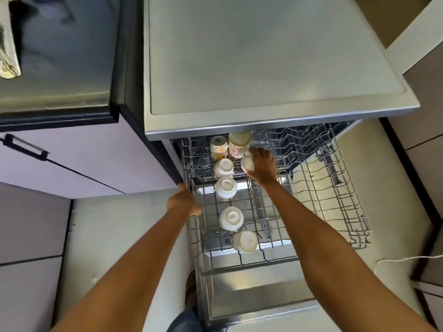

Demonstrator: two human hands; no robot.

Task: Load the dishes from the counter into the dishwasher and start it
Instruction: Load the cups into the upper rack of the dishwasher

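Two bare hands are seen reaching down into an open dishwasher point(275, 68). A small white cup point(247, 162) is gripped by the right hand point(262, 167), fingers curled over it from the right; the cup is held at the upper rack's point(309, 144) level, just right of the row of cups, near its far end. The left hand point(184, 200) is set on the left rim of the pulled-out upper rack, fingers wrapped over the wire edge.

Cups are noted bottom-up in a single column along the rack's left half: a wide cream cup point(245, 240) with a yellowish rim nearest the camera, then a white cup with a printed base point(231, 218), a second stamped white cup point(226, 188), and a plain white cup point(223, 167). Beyond these, partly under the machine's top edge, a small jar with a grey base point(218, 147) and a taller cream mug with red markings point(238, 143) are seen side by side. The stamps are too blurred to be read.

The rack is of grey wire; its right half holds only bare tines. The steel door point(251, 295) is let down flat below. A dark countertop point(60, 68) lies to the left, with pale cabinet fronts point(84, 164) under it.
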